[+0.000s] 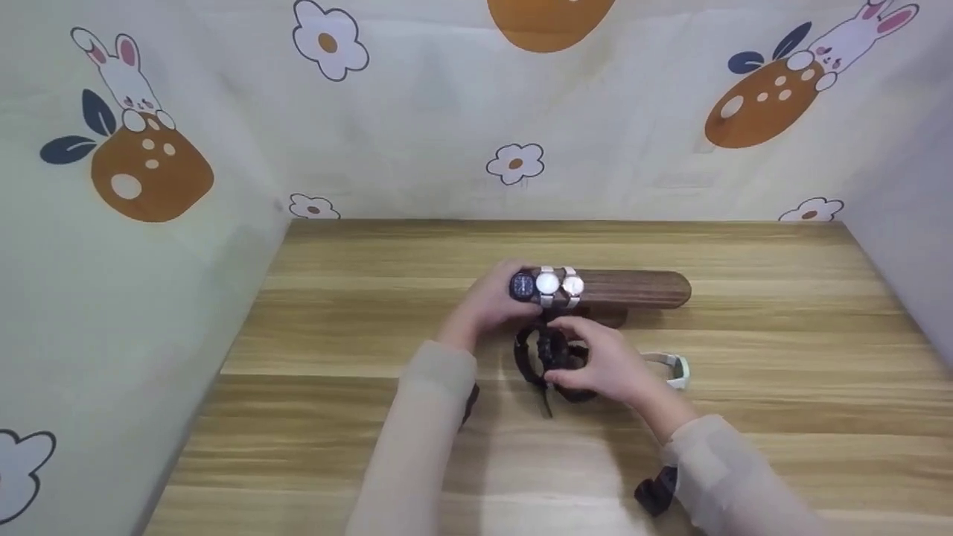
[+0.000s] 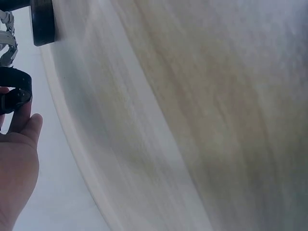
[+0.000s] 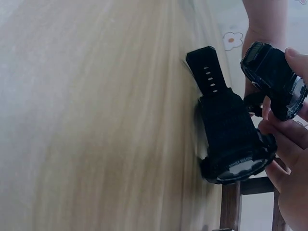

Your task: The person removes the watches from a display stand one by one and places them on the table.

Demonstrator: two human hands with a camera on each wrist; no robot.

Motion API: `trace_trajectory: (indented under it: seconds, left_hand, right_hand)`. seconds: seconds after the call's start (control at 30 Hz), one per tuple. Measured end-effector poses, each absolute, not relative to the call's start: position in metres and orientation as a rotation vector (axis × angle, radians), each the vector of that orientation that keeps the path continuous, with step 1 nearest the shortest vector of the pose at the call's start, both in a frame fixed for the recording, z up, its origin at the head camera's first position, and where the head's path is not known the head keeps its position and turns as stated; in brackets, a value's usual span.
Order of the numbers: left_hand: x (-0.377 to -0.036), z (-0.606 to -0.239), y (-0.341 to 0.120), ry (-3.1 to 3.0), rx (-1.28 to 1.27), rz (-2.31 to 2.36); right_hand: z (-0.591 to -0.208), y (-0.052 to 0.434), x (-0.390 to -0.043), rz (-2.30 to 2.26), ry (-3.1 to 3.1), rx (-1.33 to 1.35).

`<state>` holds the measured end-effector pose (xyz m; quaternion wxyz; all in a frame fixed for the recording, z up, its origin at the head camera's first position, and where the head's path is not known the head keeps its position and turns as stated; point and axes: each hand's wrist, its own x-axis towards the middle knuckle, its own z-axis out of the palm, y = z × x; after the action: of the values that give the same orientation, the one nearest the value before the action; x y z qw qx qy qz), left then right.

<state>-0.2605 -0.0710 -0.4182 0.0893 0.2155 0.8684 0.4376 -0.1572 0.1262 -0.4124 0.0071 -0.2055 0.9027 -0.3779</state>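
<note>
On table | black chunky watch [image 3: 231, 139] | right hand [image 1: 607, 365] gripping

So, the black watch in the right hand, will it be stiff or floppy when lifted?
Probably part floppy: the black watch has a chunky case, but its holed strap sticks out free, so it may swing. The right hand pinches the case, likely the heavier part.

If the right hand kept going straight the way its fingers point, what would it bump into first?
Probably the wooden watch stand. The right hand grips black watches and points away from the person, toward the stand's near side just beyond. Depth is hard to judge, so this is a guess.
</note>
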Motion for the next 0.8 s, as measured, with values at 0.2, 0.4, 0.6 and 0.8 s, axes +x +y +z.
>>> trace_trajectory:
  seconds: [0.2,0.4,0.6,0.8]
  left_hand:
    - [-0.26,-0.419,-0.071,2.595,0.631,1.291]
    - [-0.259,-0.417,-0.07,2.591,0.641,1.294]
    - [-0.258,-0.418,-0.07,2.584,0.622,1.293]
    - [-0.258,-0.417,-0.07,2.604,0.625,1.276]
  right_hand:
    - [-0.415,0.121,-0.157,-1.141,2.828,-0.634]
    - [-0.418,0.115,-0.156,-1.069,2.847,-0.682]
    - [-0.423,0.111,-0.156,-0.914,2.906,-0.866]
    - [-0.426,0.108,-0.154,-0.799,2.954,-0.917]
